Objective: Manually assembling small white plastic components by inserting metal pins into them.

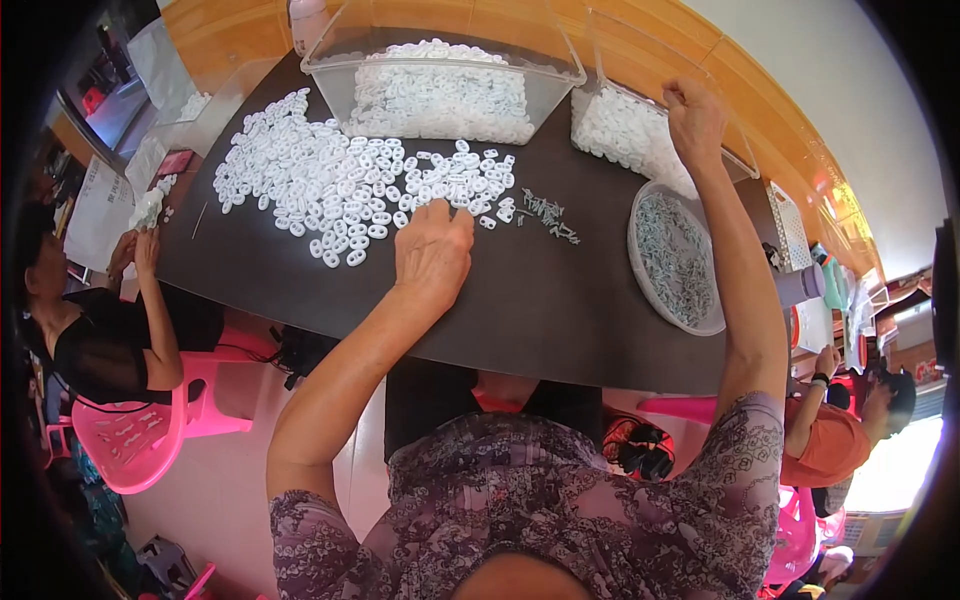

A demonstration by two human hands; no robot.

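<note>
Fingers of the left hand (433, 252) curled at the near edge of white plastic pieces (460, 180), grip hidden; on the right hand (694, 117), closed near the far right box (612, 132), hold unclear. Right of pieces, screws (548, 212), then a tub (708, 323).

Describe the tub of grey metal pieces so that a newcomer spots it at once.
Start with the dark table. Toward its right end, just left of the person's right forearm, sits a rounded tub of small grey metal pieces. Its curved rim and grey contents set it apart from the straight-sided boxes of white pieces.
</note>
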